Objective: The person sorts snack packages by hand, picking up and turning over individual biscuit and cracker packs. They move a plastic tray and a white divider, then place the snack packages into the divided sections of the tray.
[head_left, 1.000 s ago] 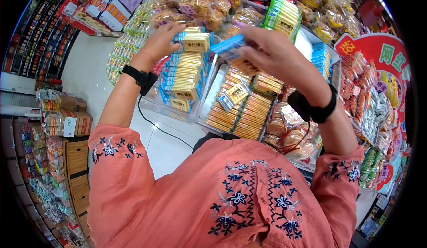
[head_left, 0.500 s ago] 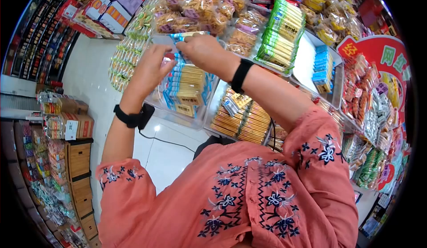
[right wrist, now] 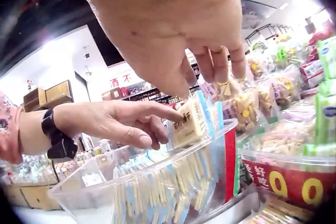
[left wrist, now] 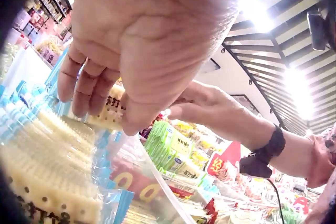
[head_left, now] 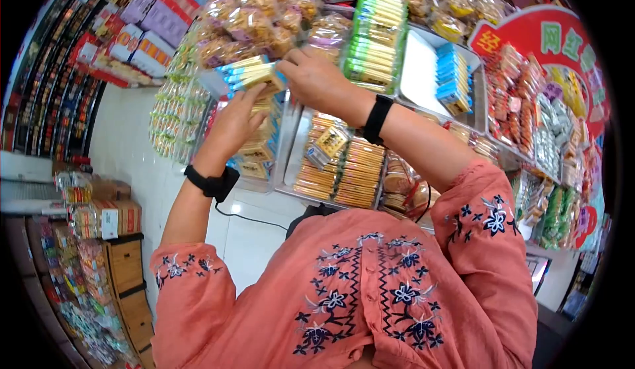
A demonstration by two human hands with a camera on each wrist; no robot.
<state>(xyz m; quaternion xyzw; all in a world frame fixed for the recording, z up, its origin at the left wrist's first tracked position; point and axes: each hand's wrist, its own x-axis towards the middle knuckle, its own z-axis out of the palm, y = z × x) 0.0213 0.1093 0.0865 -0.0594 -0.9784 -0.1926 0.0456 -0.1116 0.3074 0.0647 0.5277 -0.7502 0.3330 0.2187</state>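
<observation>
Blue-ended cracker packets point(head_left: 254, 75) stand in a row at the far end of a clear plastic bin point(right wrist: 79, 190), above more packets point(left wrist: 47, 155) lower in it. My left hand point(head_left: 231, 127) is at the near side of that row; in the right wrist view its extended index finger touches the front of an upright packet point(right wrist: 186, 127). My right hand point(head_left: 321, 81) is at the row's right end, its fingers hanging loosely bent over the packet's top in the right wrist view point(right wrist: 178, 29). Whether those fingertips touch it is unclear.
Right of the bin lies a tray of stick-shaped snacks point(head_left: 360, 170) with a loose packet point(head_left: 329, 145) on top. Green packets point(head_left: 377, 38) and bagged snacks point(head_left: 251, 18) stand beyond. A grey tray point(head_left: 420, 71) holds blue packets point(head_left: 454, 78).
My right hand has moved from over the neighbouring tray, where it held blue packets, to the clear bin and let them go. My left hand has drawn back, then returned to the upright packets.
</observation>
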